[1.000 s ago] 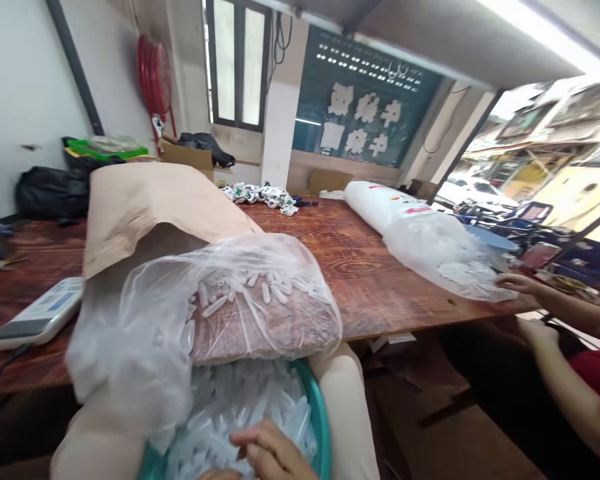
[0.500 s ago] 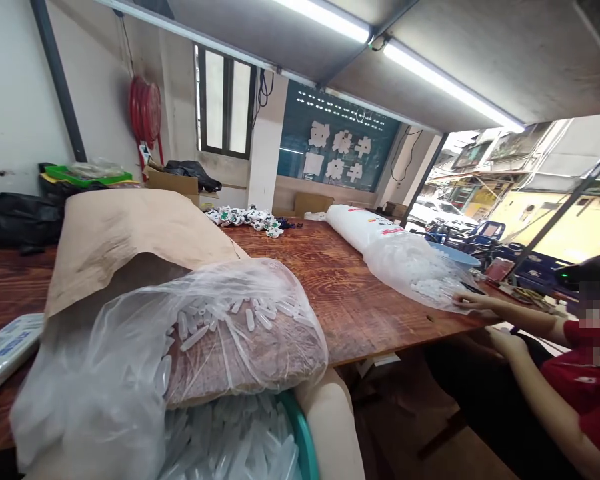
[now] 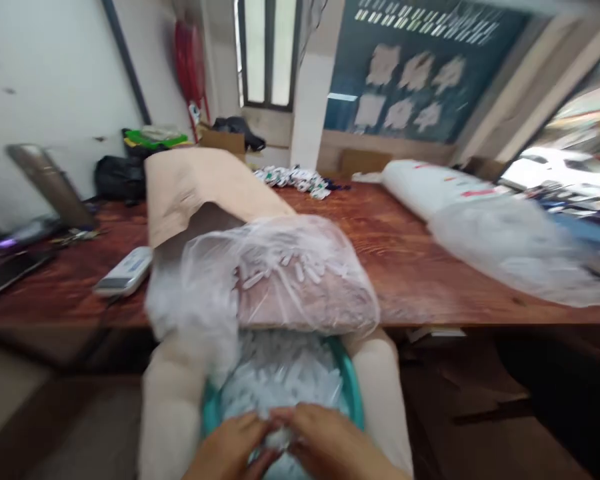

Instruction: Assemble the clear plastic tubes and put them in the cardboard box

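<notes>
My left hand (image 3: 233,445) and my right hand (image 3: 325,437) are close together over a teal basin (image 3: 354,387) held between my knees. Their fingers are curled inward and blurred by motion; a pale bit shows between them, but I cannot make out what they hold. Small translucent plastic pieces (image 3: 285,373) fill the basin. Just beyond it, a clear plastic bag (image 3: 340,267) spills out of a brown paper sack (image 3: 190,183) on the table, with several similar pieces lying inside the plastic.
A white device (image 3: 125,272) lies on the wooden table (image 3: 380,247), left of the sack. Farther left stands a phone-like slab (image 3: 53,187). To the right lies a white sack (image 3: 430,183) with clear plastic at its mouth. Patterned cloth pieces (image 3: 300,179) lie at the back.
My view has swung left and down. Both my hands have come into view over the basin. The co-worker's arms at the right have left the picture.
</notes>
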